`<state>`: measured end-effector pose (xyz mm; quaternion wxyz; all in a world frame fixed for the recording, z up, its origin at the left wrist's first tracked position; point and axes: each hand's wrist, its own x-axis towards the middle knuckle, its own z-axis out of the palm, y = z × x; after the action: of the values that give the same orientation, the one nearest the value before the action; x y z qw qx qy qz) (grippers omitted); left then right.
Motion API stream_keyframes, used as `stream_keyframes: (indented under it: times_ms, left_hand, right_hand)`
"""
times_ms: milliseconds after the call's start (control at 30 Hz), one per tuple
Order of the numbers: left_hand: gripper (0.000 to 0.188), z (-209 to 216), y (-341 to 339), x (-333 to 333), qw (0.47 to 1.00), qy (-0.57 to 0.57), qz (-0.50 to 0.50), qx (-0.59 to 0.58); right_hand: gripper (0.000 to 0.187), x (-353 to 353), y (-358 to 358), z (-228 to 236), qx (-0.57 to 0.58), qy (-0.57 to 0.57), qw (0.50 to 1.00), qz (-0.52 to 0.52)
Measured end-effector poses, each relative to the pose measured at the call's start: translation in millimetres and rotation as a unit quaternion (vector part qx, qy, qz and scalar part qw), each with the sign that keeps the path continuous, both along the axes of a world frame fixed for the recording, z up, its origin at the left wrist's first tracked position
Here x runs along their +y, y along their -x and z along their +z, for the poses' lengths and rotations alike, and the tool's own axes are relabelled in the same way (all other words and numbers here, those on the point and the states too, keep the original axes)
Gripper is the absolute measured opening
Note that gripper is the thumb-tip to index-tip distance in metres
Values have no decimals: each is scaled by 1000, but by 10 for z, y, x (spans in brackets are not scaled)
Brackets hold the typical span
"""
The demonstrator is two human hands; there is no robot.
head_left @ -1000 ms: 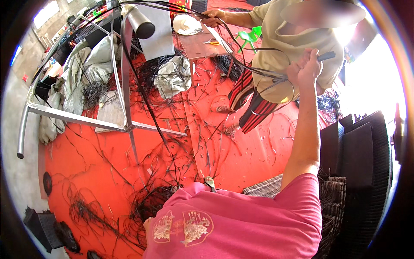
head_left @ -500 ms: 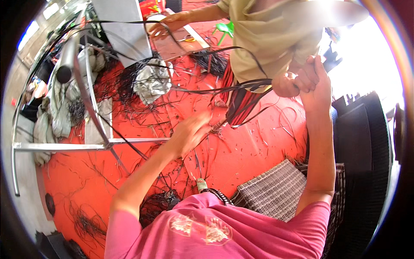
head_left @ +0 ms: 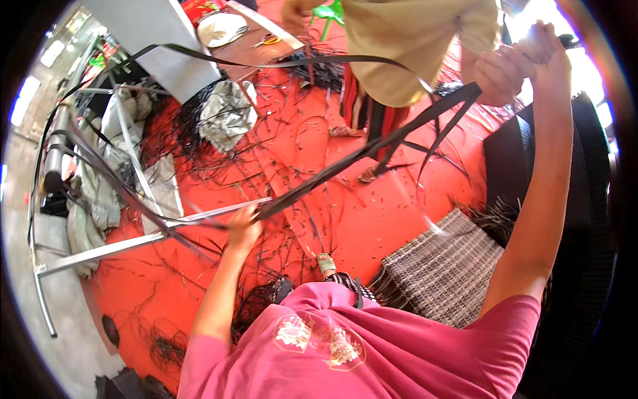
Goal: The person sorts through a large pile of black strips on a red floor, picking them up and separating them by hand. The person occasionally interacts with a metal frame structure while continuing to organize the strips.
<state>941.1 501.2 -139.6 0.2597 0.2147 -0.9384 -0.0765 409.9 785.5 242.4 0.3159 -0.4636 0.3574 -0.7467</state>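
Note:
A bundle of flat black strips (head_left: 372,149) slants across the view, pulled fairly straight between my two hands. My left hand (head_left: 244,229) is closed round its lower part, beside the metal frame's bar. Up at the right, my right hand (head_left: 550,56) is raised and closed at the upper end of the strips, with a dark end showing past it. Against it is a co-worker's fist (head_left: 498,76), also on the bundle. More strips loop left from the bundle, over and around the metal frame (head_left: 106,253).
The co-worker in a tan shirt (head_left: 399,46) stands opposite. Woven panels (head_left: 442,266) lie at right, beside dark stacked pieces (head_left: 591,153). Strip scraps litter the red floor (head_left: 319,193). A whitish sack (head_left: 227,116) and a board with yellow scissors (head_left: 269,40) lie beyond.
My left hand has moved down and left and taken hold of the strips. My right hand and the co-worker's fist have moved up and right, pulling the bundle straighter.

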Motion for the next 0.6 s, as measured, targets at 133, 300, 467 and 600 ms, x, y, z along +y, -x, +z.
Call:
stream_keyframes:
  times_ms: [133, 300, 467, 600]
  left_hand:
    - [18, 754, -1873, 43, 981, 137, 135, -5]
    - [30, 1929, -2874, 196, 916, 250, 315, -4]
    - [59, 2102, -2341, 455, 867, -460, 129, 141]
    - [66, 2311, -1466, 159, 786, -594, -141, 102]
  right_hand:
    - [35, -769, -393, -142, -46, -65, 969, -235]
    - [21, -1132, -452, 51, -28, -61, 864, -499]
    - [18, -765, 342, 60, 282, -21, 773, -568]
    - [20, -854, -39, 274, 69, 65, 874, -477]
